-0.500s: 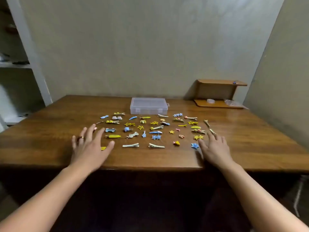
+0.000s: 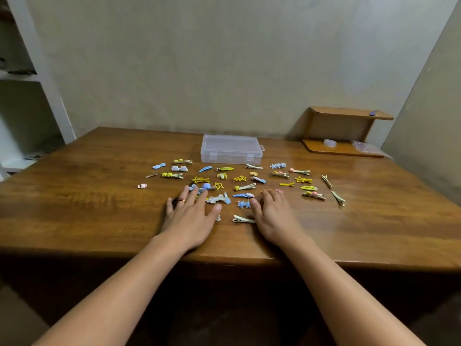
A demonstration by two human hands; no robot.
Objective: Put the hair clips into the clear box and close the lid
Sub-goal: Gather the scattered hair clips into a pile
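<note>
Head view: nothing is packed yet. The hair clips (image 2: pixel 239 182) lie scattered on the tabletop (image 2: pixel 99 208); the clear box (image 2: pixel 231 149) sits behind them, lid down. Left hand (image 2: pixel 190 216) and right hand (image 2: pixel 275 216) rest flat, fingers spread, among the nearest clips.

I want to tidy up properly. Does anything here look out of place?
Yes: one small purple clip lies alone on top of the wooden shelf at the far right, apart from the hair clips spread on the table before the shut clear box.
</note>
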